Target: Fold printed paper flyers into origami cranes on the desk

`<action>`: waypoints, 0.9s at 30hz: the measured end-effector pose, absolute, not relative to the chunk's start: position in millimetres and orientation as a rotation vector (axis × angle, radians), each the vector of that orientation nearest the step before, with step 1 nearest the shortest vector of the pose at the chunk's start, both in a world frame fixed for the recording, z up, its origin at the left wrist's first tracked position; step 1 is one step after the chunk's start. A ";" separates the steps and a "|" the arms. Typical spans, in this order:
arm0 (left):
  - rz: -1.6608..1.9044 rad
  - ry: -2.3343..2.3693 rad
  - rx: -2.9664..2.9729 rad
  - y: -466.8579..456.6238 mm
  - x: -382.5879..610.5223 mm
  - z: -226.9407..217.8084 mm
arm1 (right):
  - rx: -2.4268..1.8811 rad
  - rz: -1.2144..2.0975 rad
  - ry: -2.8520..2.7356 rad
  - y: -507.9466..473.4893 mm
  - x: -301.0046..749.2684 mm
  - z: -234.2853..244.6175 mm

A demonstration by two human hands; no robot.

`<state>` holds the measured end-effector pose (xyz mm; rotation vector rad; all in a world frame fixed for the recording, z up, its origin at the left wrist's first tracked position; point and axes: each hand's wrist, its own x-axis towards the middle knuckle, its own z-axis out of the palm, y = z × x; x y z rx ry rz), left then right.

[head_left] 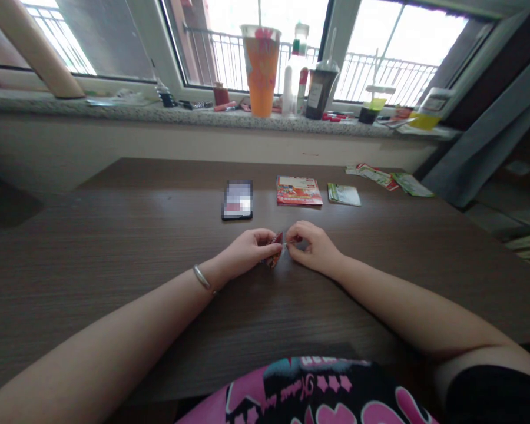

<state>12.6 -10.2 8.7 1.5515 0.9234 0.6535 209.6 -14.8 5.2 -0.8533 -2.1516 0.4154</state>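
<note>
Thumb and fingers of my left hand (pixel 254 247) are closed on a small red-brown packet (pixel 274 256), held low over the middle of the table. Just to its right, my right hand (pixel 311 244) is pinched, thumb against fingers, at the packet's edge. A tiny pale bit shows between the two hands, too small to name. Beyond the hands lie a flat dark-edged item with a blurred face (pixel 237 200), a stack of red printed packets (pixel 299 191) and a small stack of green-and-white cards (pixel 344 194).
Several green and red wrappers (pixel 375 176) lie at the far right of the brown table (pixel 115 235). On the stone windowsill (pixel 194 116) behind stand a tall orange drink cup (pixel 262 76), a dark lidded cup (pixel 320 91), bottles and small clutter.
</note>
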 end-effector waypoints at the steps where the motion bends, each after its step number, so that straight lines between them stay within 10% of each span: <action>1: 0.653 0.922 1.552 -10.1 12.2 8.4 | -0.838 0.382 -2.168 -14.6 210.3 5.7; 27: 0.676 0.955 1.664 -10.6 11.3 2.1 | -0.774 0.192 -2.224 -13.9 213.5 5.2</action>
